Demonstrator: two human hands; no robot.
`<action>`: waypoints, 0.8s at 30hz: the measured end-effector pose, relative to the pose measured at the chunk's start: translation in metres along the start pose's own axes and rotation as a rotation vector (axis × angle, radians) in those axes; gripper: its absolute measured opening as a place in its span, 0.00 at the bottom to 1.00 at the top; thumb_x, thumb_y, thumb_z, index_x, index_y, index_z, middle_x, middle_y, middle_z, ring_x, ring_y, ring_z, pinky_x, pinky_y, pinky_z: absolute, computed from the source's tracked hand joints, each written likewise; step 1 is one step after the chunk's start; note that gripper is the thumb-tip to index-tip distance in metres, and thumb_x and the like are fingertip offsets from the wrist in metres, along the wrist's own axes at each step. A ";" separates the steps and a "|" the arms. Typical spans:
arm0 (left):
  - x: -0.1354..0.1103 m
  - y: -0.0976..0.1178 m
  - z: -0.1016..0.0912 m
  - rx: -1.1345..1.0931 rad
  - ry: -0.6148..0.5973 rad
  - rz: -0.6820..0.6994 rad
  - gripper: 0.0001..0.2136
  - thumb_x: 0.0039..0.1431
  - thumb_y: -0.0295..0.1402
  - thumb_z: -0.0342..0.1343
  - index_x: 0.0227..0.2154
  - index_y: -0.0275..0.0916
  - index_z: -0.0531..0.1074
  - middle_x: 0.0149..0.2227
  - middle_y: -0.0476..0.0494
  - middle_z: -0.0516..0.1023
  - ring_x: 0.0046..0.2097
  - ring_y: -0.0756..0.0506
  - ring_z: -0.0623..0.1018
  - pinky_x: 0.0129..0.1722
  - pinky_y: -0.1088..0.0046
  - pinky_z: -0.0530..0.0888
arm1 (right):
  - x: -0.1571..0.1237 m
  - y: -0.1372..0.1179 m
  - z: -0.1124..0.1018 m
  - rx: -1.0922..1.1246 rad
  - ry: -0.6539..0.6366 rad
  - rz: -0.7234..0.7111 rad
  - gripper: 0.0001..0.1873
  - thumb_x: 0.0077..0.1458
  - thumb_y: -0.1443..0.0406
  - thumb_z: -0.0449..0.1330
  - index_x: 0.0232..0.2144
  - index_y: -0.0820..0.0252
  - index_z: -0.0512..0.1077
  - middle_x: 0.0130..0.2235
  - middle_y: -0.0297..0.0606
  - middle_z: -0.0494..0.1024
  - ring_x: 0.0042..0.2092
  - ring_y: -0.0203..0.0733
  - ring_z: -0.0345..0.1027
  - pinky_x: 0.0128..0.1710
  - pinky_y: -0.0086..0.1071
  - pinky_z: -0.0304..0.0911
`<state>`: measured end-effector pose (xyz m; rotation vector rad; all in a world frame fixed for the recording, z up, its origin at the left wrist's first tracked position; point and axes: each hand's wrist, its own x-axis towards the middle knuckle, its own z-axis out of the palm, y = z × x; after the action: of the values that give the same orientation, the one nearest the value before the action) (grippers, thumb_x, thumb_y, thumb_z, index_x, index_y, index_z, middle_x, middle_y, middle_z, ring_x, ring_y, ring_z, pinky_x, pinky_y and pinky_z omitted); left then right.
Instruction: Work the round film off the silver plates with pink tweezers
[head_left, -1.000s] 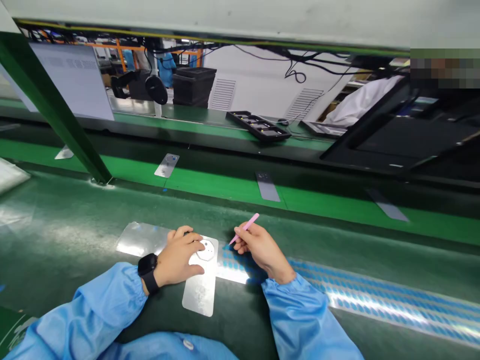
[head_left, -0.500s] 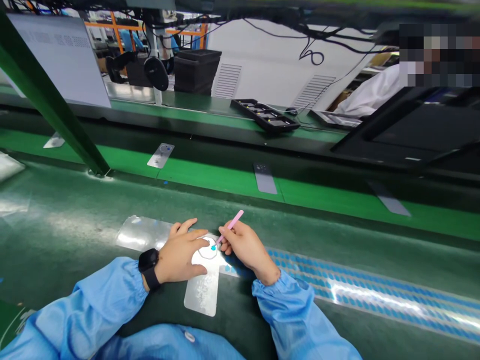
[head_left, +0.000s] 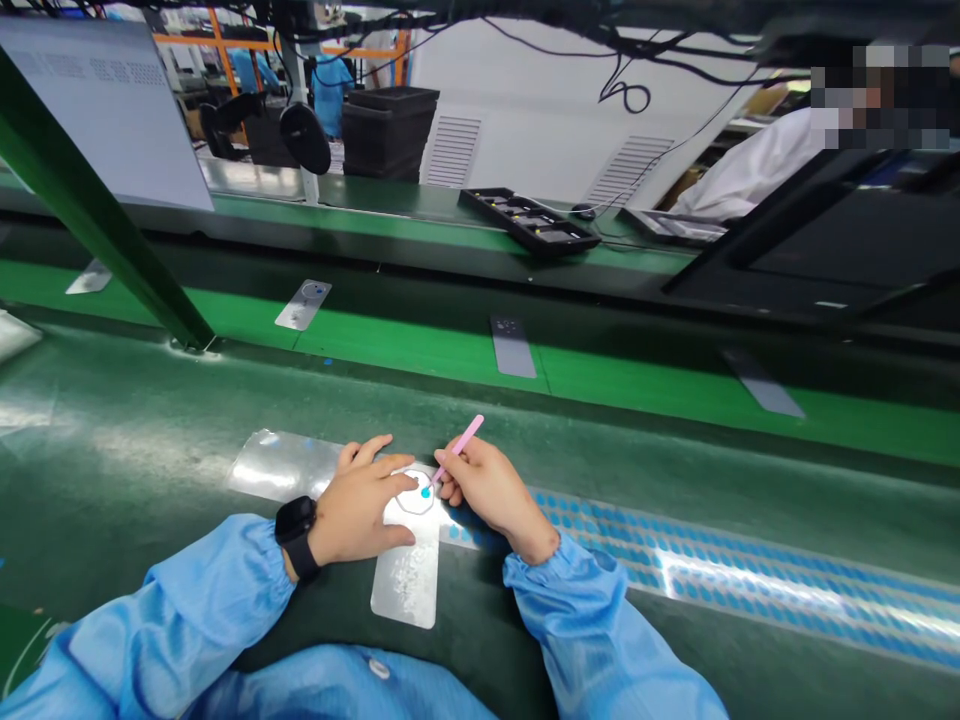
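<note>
Right hand (head_left: 484,490): grip closed round a slim pink tool (head_left: 461,445), fingers pinching low, butt leaning toward the tabletop's (head_left: 187,410) far edge. Its tip meets a blue dot (head_left: 426,492) just left of my grip, inside the outlined ring near the silver panel's (head_left: 405,575) far end (whether the dot is stuck down or merely carried, I cannot tell). Panel lies flat, long axis running from near edge to far edge, across the strip of blue dots (head_left: 750,570) that stretches toward the tabletop's right edge. Left hand (head_left: 360,510): spread, grasping nothing, fingertips and thumb resting on the panel's left side. Both hands are close; the right, through its tool, is nearer the dot.
</note>
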<state>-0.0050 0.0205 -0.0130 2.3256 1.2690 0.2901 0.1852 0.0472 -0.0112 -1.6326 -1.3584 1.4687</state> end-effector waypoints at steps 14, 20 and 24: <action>0.001 0.000 0.000 -0.007 -0.003 -0.010 0.25 0.39 0.41 0.69 0.43 0.46 0.73 0.57 0.45 0.70 0.63 0.31 0.56 0.56 0.47 0.53 | 0.000 -0.002 0.000 0.029 0.007 0.009 0.09 0.55 0.65 0.55 0.23 0.60 0.64 0.15 0.29 0.71 0.16 0.32 0.66 0.16 0.22 0.59; 0.001 0.000 -0.001 -0.013 -0.011 -0.011 0.24 0.40 0.40 0.69 0.44 0.46 0.73 0.57 0.46 0.70 0.64 0.31 0.56 0.56 0.47 0.52 | -0.001 -0.007 0.001 -0.003 0.009 0.027 0.08 0.55 0.66 0.55 0.24 0.60 0.64 0.15 0.28 0.71 0.16 0.30 0.65 0.15 0.21 0.59; 0.000 0.000 -0.001 -0.010 -0.015 -0.012 0.25 0.40 0.40 0.69 0.44 0.46 0.73 0.57 0.45 0.70 0.64 0.31 0.56 0.57 0.47 0.52 | -0.001 -0.007 0.001 -0.010 0.006 0.024 0.08 0.55 0.66 0.55 0.24 0.60 0.64 0.15 0.28 0.71 0.16 0.31 0.65 0.15 0.21 0.59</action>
<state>-0.0049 0.0210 -0.0120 2.3072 1.2710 0.2735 0.1817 0.0484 -0.0050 -1.6629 -1.3493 1.4720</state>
